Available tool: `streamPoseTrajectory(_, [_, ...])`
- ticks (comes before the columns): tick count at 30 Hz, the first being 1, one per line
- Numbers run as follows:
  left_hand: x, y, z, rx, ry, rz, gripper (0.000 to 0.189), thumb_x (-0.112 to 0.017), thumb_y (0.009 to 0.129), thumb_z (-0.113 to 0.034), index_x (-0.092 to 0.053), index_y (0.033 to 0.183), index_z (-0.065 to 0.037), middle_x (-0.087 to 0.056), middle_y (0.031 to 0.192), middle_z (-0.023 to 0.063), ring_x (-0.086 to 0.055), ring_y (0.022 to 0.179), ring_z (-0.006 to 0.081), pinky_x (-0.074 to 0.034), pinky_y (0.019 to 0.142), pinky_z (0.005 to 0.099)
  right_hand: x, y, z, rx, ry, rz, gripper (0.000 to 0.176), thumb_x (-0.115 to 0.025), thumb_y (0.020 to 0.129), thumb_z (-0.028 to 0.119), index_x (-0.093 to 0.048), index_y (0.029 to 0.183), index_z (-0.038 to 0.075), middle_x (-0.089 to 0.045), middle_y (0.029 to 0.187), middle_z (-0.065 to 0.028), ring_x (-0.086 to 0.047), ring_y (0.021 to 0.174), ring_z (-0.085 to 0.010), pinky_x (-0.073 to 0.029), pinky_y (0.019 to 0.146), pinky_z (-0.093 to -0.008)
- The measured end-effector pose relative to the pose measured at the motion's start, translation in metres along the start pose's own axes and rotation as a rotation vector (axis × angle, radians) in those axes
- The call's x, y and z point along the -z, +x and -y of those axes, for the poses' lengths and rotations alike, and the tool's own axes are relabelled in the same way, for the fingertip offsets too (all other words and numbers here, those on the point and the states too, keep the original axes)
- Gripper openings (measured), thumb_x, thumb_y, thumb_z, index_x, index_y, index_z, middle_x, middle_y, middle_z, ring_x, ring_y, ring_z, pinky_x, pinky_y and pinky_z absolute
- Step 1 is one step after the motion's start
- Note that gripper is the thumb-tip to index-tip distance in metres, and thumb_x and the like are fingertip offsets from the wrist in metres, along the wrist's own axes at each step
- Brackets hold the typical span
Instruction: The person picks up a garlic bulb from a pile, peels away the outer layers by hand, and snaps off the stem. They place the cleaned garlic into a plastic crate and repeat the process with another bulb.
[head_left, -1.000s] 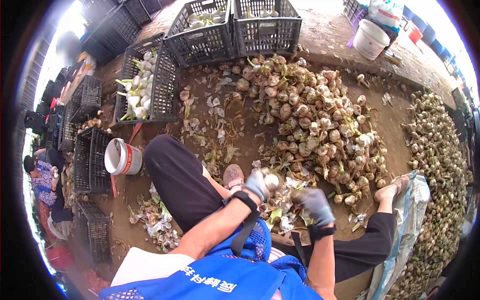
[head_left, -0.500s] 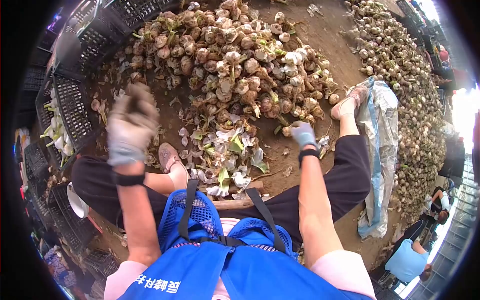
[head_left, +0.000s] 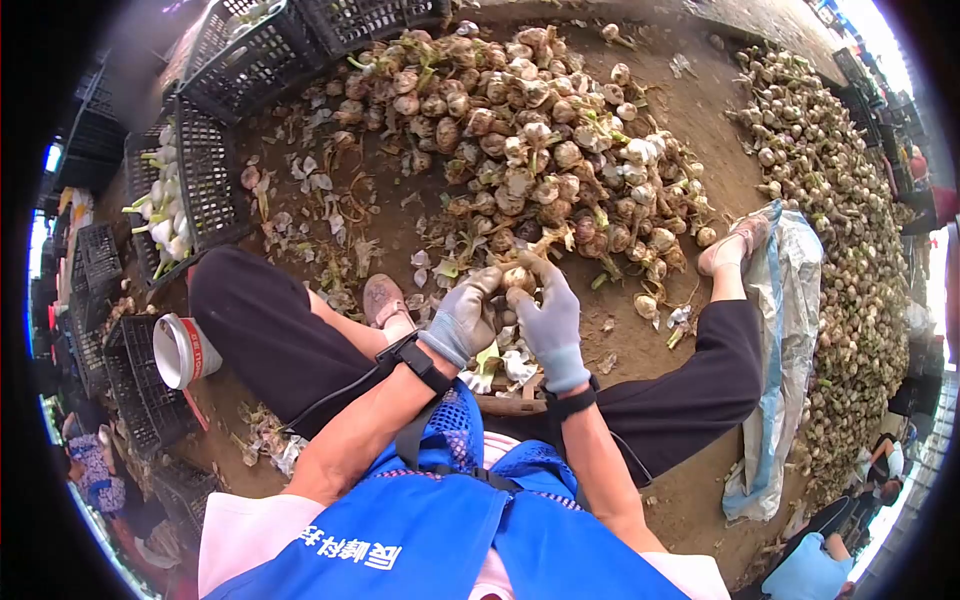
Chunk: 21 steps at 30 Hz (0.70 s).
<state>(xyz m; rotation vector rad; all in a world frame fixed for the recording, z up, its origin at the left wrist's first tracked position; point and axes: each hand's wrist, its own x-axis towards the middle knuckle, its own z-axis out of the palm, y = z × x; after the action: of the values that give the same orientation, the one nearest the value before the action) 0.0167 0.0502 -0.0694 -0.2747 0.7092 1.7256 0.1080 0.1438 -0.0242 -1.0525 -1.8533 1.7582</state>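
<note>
My left hand (head_left: 463,318) and my right hand (head_left: 552,318), both in grey-white work gloves, meet in front of the garlic pile. A garlic bulb (head_left: 519,281) sits between their fingertips, with the right fingers curled round it and the left fingers pressed at its side. Whether the left hand also holds a small tool is hidden. Just beyond rises a heap of untrimmed garlic bulbs (head_left: 560,160) with roots and stems. Below my hands lie pale peeled skins (head_left: 519,366), partly covered by the gloves.
Black plastic crates (head_left: 215,165) stand at the left, one holding trimmed garlic (head_left: 170,215). A white bucket (head_left: 205,345) is beside my left knee. A woven sack (head_left: 785,340) lies by my right leg, before a larger garlic heap (head_left: 850,270). Other people (head_left: 815,570) sit at the edges.
My left hand has come from the left side to the middle. My right hand has brought a garlic bulb inward from the pile's edge, and both hands now meet at it. The view has shifted.
</note>
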Motion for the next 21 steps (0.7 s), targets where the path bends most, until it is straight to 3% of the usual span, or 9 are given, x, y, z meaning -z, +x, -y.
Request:
streamPoseTrajectory(2, [-0.01, -0.015, -0.013, -0.064, 0.06, 0.073, 0.031, -0.045, 0.092, -0.025, -0.051, 0.114, -0.004, -0.059, 0.1, 0.0044, -0.057, 0.088, 0.0161, -0.049, 0.071, 0.0311, 0.004, -0.005, 0.021, -0.054, 0.288, 0.022, 0.029, -0.058, 0.077, 0.0, -0.056, 0.106, -0.005, -0.062, 0.096, -0.0096, -0.06, 0.082, -0.0137, -0.049, 0.072, -0.0234])
streamPoseTrajectory(3, [-0.018, -0.024, -0.02, -0.115, 0.116, 0.143, 0.03, -0.046, 0.092, -0.023, -0.052, 0.115, -0.004, -0.06, 0.099, 0.0036, -0.057, 0.087, 0.0144, -0.049, 0.069, 0.03, 0.01, -0.007, 0.031, -0.177, 0.624, 0.049, 0.028, -0.057, 0.077, -0.001, -0.056, 0.105, -0.005, -0.061, 0.098, -0.0113, -0.06, 0.08, -0.0133, -0.05, 0.073, -0.0234])
streamPoseTrajectory(4, [-0.031, -0.03, -0.023, -0.087, 0.085, 0.111, 0.03, -0.047, 0.092, -0.022, -0.05, 0.116, -0.004, -0.06, 0.094, 0.0029, -0.059, 0.078, 0.0122, -0.048, 0.059, 0.0239, 0.009, -0.009, 0.035, -0.152, 0.579, 0.027, 0.028, -0.057, 0.077, -0.001, -0.056, 0.105, -0.006, -0.061, 0.097, -0.0118, -0.06, 0.08, -0.0133, -0.05, 0.072, -0.0241])
streamPoseTrajectory(6, [-0.041, -0.038, -0.02, -0.116, 0.077, 0.12, 0.031, -0.048, 0.091, -0.02, -0.049, 0.117, -0.003, -0.06, 0.093, 0.0027, -0.059, 0.077, 0.012, -0.048, 0.059, 0.0231, 0.006, -0.01, 0.032, -0.113, 0.529, 0.005, 0.029, -0.058, 0.077, 0.0, -0.055, 0.105, -0.006, -0.061, 0.097, -0.0124, -0.06, 0.079, -0.0132, -0.05, 0.072, -0.0247])
streamPoseTrajectory(8, [-0.042, -0.042, -0.018, -0.177, 0.033, 0.137, 0.033, -0.05, 0.09, -0.016, -0.046, 0.12, -0.003, -0.06, 0.091, 0.0015, -0.058, 0.075, 0.0104, -0.048, 0.059, 0.0217, -0.001, -0.01, 0.02, 0.155, 0.131, 0.045, 0.028, -0.058, 0.079, 0.003, -0.055, 0.105, -0.006, -0.062, 0.092, -0.0108, -0.059, 0.076, -0.0124, -0.05, 0.068, -0.024])
streamPoseTrajectory(9, [-0.041, -0.045, -0.02, -0.184, 0.034, 0.137, 0.033, -0.05, 0.09, -0.016, -0.046, 0.12, -0.003, -0.06, 0.091, 0.0015, -0.058, 0.075, 0.0104, -0.048, 0.059, 0.0217, 0.0, -0.012, 0.022, 0.16, 0.133, 0.05, 0.028, -0.058, 0.079, 0.003, -0.055, 0.105, -0.006, -0.062, 0.092, -0.0108, -0.059, 0.076, -0.0124, -0.05, 0.068, -0.024])
streamPoseTrajectory(12, [-0.052, -0.059, -0.032, -0.35, 0.466, 0.08, 0.038, -0.058, 0.086, -0.013, -0.047, 0.121, -0.002, -0.058, 0.106, 0.0029, -0.055, 0.091, 0.0079, -0.046, 0.075, 0.0204, 0.004, -0.02, 0.053, -0.309, 0.65, 0.038, 0.02, -0.061, 0.081, 0.01, -0.058, 0.097, -0.002, -0.062, 0.081, -0.0064, -0.058, 0.069, -0.0088, -0.047, 0.06, -0.0209])
streamPoseTrajectory(16, [-0.048, -0.062, -0.024, -0.547, 0.749, 0.059, 0.041, -0.06, 0.083, -0.007, -0.047, 0.122, 0.0, -0.057, 0.107, 0.0029, -0.054, 0.091, 0.0068, -0.045, 0.08, 0.02, -0.003, -0.019, 0.052, -0.25, 0.548, 0.077, 0.013, -0.061, 0.082, 0.011, -0.06, 0.09, 0.001, -0.062, 0.078, -0.002, -0.057, 0.065, -0.0067, -0.046, 0.053, -0.0203])
streamPoseTrajectory(21, [-0.048, -0.064, -0.021, -0.399, 0.48, 0.058, 0.04, -0.059, 0.084, -0.008, -0.047, 0.122, 0.0, -0.058, 0.106, 0.0045, -0.056, 0.087, 0.0082, -0.046, 0.078, 0.0208, 0.004, -0.02, 0.05, -0.305, 0.518, 0.151, 0.013, -0.06, 0.082, 0.01, -0.061, 0.09, 0.0, -0.063, 0.079, -0.0038, -0.058, 0.066, -0.0083, -0.047, 0.055, -0.0214])
